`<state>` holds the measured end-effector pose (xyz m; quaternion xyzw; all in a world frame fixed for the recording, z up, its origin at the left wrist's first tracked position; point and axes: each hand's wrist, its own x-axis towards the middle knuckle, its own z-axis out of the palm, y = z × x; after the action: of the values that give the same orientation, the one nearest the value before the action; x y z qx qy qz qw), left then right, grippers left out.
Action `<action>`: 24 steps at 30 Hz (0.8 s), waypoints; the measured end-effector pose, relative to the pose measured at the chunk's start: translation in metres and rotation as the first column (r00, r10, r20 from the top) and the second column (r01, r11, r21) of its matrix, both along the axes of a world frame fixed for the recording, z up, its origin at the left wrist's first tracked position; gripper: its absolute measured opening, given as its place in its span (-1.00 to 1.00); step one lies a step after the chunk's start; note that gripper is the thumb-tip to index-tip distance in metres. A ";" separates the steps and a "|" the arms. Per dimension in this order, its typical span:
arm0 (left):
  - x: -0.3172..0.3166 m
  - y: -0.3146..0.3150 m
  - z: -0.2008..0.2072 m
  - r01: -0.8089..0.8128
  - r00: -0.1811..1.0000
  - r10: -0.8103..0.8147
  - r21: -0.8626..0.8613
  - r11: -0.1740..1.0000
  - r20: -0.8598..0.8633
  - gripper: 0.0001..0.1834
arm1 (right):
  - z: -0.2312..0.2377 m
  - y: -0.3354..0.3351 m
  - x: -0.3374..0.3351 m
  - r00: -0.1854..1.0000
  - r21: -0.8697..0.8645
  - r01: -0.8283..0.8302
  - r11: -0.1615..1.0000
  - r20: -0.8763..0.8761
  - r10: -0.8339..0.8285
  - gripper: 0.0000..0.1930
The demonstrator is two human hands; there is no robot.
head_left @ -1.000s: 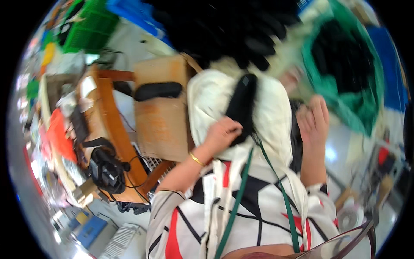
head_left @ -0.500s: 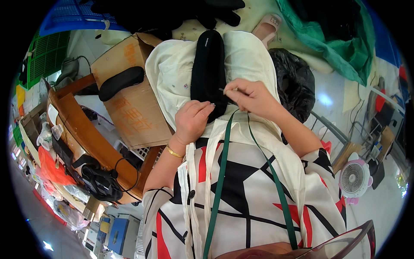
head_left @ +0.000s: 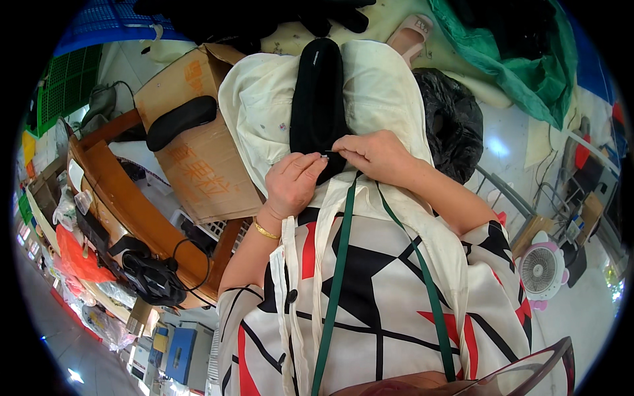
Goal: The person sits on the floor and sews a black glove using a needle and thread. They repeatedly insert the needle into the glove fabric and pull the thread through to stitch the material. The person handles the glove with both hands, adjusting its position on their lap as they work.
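A black cloth slipper [head_left: 316,92] lies lengthwise on the pale apron over my lap, its heel end toward me. My left hand [head_left: 290,183] grips the slipper's near end with fingers closed, and a tiny silvery-white bit shows at the fingertips. Just right of it, my right hand [head_left: 378,156] pinches a thin needle-like piece [head_left: 330,152] at the slipper's edge. Its exact kind is too small to make out. The two hands' fingertips nearly meet.
Left of my lap stands a cardboard box [head_left: 198,178] with another black slipper [head_left: 181,123] on it, beside a wooden frame [head_left: 152,224]. A black plastic bag [head_left: 452,125] is at right. Farther off are a pink sandal [head_left: 411,36], green sacking [head_left: 512,63] and a small fan [head_left: 541,269].
My right hand has moved slightly left and down, bringing the thin piece close to my left fingertips. The left hand still grips the slipper's near end.
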<state>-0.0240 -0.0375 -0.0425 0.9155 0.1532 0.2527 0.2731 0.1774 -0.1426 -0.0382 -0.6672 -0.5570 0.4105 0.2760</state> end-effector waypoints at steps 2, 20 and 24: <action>0.000 0.000 0.000 -0.001 1.000 0.001 -0.006 1.000 -0.001 -0.73 | 0.001 0.000 0.000 1.000 -0.003 -0.005 1.000 0.003 0.005 -0.86; -0.006 -0.004 -0.006 -0.029 1.000 0.029 -0.127 0.991 0.000 -0.61 | -0.014 0.005 -0.013 0.999 -0.015 0.022 1.000 -0.037 -0.022 -0.89; -0.007 -0.007 -0.006 -0.045 0.999 0.045 -0.134 0.990 -0.002 -0.62 | -0.015 0.006 -0.008 0.999 -0.001 -0.023 1.000 -0.041 0.023 -0.89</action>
<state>-0.0315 -0.0446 -0.0490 0.8914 0.1901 0.2483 0.3281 0.1696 -0.1365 -0.0529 -0.6522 -0.5587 0.4276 0.2823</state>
